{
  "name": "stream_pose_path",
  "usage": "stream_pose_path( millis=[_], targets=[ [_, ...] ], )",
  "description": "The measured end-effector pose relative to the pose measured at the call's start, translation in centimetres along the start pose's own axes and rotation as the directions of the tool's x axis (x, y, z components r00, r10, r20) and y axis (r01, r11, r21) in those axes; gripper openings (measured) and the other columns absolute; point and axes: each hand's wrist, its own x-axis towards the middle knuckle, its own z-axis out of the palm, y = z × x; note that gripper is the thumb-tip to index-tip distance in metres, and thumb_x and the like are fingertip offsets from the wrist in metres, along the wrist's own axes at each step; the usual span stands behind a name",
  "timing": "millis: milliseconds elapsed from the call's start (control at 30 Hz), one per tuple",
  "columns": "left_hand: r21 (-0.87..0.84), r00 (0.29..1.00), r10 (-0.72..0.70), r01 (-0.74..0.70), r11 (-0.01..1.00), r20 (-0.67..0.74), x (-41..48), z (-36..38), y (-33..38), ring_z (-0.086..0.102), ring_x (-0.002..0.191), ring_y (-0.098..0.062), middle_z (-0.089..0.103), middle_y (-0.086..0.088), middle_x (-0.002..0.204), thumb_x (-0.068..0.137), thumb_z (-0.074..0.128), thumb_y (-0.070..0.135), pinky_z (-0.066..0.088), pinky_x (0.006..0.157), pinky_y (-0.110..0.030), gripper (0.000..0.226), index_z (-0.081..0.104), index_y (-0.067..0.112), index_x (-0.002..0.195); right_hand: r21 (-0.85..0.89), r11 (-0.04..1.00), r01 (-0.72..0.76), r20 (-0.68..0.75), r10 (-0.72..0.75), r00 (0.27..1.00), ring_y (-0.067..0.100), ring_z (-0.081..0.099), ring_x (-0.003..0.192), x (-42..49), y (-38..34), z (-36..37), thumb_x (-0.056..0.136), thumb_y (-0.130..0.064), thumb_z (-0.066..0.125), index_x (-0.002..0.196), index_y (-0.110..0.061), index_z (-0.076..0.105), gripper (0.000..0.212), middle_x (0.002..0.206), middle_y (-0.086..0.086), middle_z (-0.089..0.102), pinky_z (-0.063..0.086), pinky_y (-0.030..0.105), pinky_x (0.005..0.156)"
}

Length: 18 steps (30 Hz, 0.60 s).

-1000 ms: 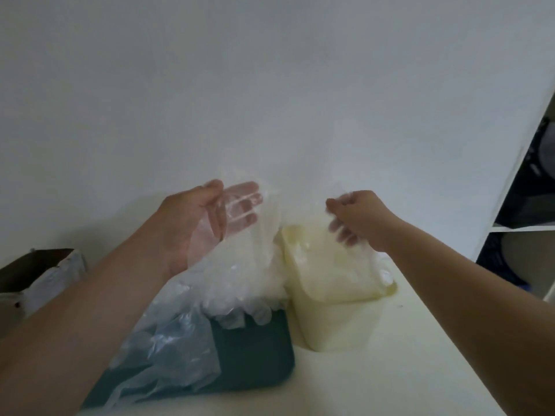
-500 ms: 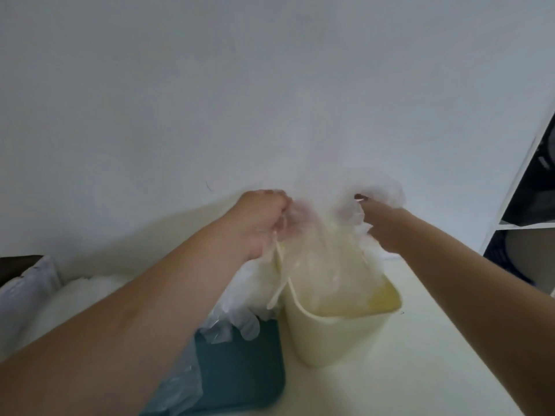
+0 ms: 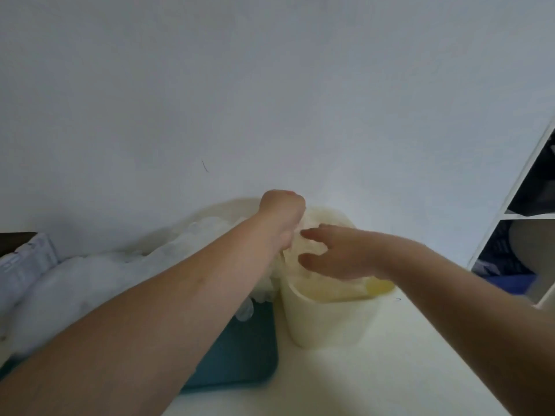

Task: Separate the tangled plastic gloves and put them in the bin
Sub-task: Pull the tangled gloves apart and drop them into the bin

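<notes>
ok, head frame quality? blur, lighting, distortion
Head view: dim, flat light, soft throughout. Head view: left hand and right hand edges smeared, likely motion. Head view: clear glove between them barely separates from the pale bin. Head view: shelf edge leans, wide-angle.

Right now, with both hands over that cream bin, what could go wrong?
The gloves heap above the cream bin rim, so one could spill out. Thin film may cling to the left hand or right hand and lift back out. A hard push might shift the bin.
</notes>
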Motion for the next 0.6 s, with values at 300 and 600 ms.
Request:
stream_pose_path(
  millis=[300, 600],
  targets=[
    [-0.042, 0.984, 0.154, -0.158, 0.987, -0.09, -2.7, -7.0, 0.6, 0.069, 0.113, -0.026, 0.068, -0.009, 0.119, 0.09, 0.067, 0.003, 0.056, 0.104, -0.041, 0.028, 0.063, 0.02, 0.112, -0.201, 0.978, -0.063, 0.222, 0.108, 0.969, 0.032, 0.03, 0.151, 6.3, -0.3, 3.8, 0.099, -0.061, 0.047, 0.16, -0.047, 0.023, 0.067, 0.168, -0.002, 0.028, 0.025, 0.053, 0.121],
    [0.254, 0.942, 0.332, -0.309, 0.916, -0.049, -9.4, -14.9, -1.8, 0.077, 0.086, -0.019, 0.078, -0.003, 0.094, 0.096, 0.065, 0.002, 0.062, 0.066, -0.029, 0.015, 0.072, 0.015, 0.099, -0.012, 0.998, 0.054, -0.333, -0.055, 0.941, 0.024, 0.06, 0.125, 2.9, -5.4, 0.8, 0.093, -0.015, 0.051, 0.14, -0.019, 0.059, 0.048, 0.142, 0.001, 0.06, 0.05, 0.038, 0.102]
  ],
)
